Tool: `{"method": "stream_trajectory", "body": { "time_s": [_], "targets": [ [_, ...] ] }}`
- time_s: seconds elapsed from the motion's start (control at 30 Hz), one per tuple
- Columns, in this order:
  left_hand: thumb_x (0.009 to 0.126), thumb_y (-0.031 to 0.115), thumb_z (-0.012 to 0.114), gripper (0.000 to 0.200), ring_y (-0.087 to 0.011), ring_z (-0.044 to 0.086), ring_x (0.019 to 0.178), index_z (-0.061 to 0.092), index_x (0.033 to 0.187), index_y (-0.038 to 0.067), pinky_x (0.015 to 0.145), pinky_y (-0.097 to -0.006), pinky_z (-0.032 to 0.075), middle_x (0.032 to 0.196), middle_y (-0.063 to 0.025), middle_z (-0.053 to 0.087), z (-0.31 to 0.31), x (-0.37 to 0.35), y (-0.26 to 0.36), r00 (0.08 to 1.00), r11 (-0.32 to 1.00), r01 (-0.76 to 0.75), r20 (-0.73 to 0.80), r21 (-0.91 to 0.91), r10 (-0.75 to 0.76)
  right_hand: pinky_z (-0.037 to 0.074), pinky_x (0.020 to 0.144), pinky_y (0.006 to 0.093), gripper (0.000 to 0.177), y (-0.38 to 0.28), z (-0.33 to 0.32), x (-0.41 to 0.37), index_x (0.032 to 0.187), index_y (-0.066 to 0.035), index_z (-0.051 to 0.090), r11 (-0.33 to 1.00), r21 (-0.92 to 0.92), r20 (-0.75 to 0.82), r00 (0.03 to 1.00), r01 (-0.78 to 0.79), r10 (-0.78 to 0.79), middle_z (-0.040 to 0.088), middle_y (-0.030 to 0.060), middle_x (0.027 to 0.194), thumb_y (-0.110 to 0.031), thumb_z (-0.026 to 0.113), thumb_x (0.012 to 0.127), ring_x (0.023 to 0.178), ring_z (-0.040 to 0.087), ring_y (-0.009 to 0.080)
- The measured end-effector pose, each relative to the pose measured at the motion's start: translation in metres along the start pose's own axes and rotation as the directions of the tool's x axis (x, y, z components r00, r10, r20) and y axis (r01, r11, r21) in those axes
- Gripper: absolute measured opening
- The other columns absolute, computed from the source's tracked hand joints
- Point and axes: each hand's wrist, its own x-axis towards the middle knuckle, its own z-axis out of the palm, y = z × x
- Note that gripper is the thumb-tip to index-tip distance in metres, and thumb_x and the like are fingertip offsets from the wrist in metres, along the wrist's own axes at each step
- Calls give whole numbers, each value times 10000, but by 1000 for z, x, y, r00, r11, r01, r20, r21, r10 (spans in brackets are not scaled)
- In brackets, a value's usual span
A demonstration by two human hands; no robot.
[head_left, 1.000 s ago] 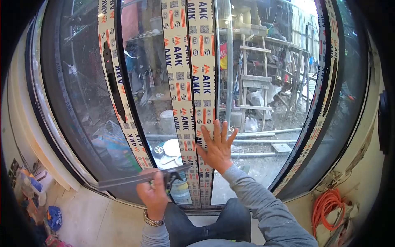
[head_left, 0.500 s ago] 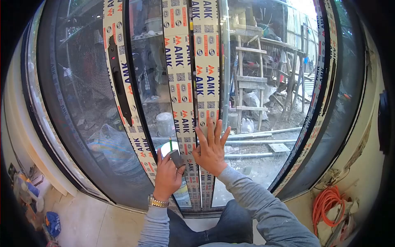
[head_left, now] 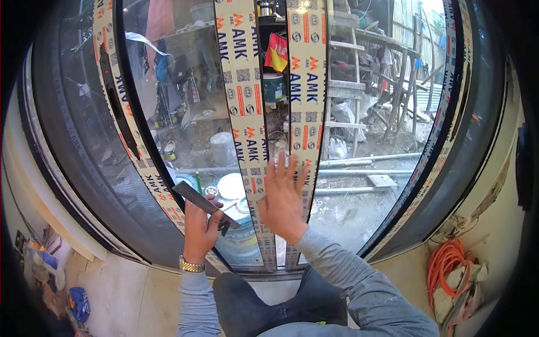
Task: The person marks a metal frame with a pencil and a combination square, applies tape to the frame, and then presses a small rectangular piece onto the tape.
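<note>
A flat dark grey metal piece (head_left: 197, 200) and an upright green pencil (head_left: 198, 182) are in my left hand (head_left: 200, 227), its fingers wrapped round them, in front of the left glass pane. My right hand (head_left: 282, 199), fingers spread, is at the middle of two taped door stiles and holds nothing. The left stile (head_left: 245, 106) and the right stile (head_left: 306, 106) carry AMK protective tape. Between them a gap shows the yard behind, widest at the top. Whether my right palm touches a stile cannot be made out.
Orange hose (head_left: 446, 269) lies coiled on the floor at the right. A blue item (head_left: 79, 304) and clutter sit at the lower left. Through the glass show a wooden ladder (head_left: 343, 89), pipes (head_left: 368, 173), a white bucket (head_left: 223, 149) and a green bucket (head_left: 273, 87).
The gap between the two stiles has widened, with the right one shifted right. My left hand has moved left and down, turning the grey piece lengthwise into view. My right hand stays near the stiles.
</note>
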Motion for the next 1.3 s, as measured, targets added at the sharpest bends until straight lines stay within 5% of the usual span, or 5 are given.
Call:
{"method": "stream_trajectory", "body": {
  "time_s": [0.2,0.4,0.63,0.97,1.3],
  "targets": [
    [995,210,709,205,-361,691,1047,721,1011,6,1145,-503,411,960,-131,743,-11,-38,8,965,955,253,-26,-154,-260,265,1249,552,744,9,12,-12,1583,61,317,686,719,-10,988,112,-151,131,368,1693,47,532,871,1548,241,535],
    [997,219,724,225,-344,697,1055,700,990,-5,1080,-480,462,865,-131,731,-7,-50,36,931,921,328,-94,-208,-353,254,1260,557,735,30,5,-2,1605,-35,305,614,781,-11,986,113,-168,293,268,1686,61,485,899,1535,315,477],
    [983,212,743,225,-338,714,951,684,979,-5,1050,-470,489,843,-136,724,-13,-49,51,945,924,292,-72,-247,-318,238,1225,657,627,42,-23,38,1497,-23,420,821,342,171,829,457,-533,436,194,1617,32,526,881,1474,439,402],
    [985,166,729,166,-317,694,843,670,998,11,1036,-471,495,827,-102,717,-16,-65,66,966,943,255,13,-214,-258,405,1045,383,166,77,-2,10,749,-152,705,628,-276,507,665,728,-548,648,31,647,-133,607,881,722,661,218],
    [932,88,758,178,-266,690,822,673,1054,-8,786,-367,524,881,-117,720,14,-94,59,821,826,528,369,-197,-436,390,1023,382,106,112,-18,5,754,-104,672,642,-302,519,686,705,-510,673,65,673,-135,630,846,732,665,210]
  ]
}}
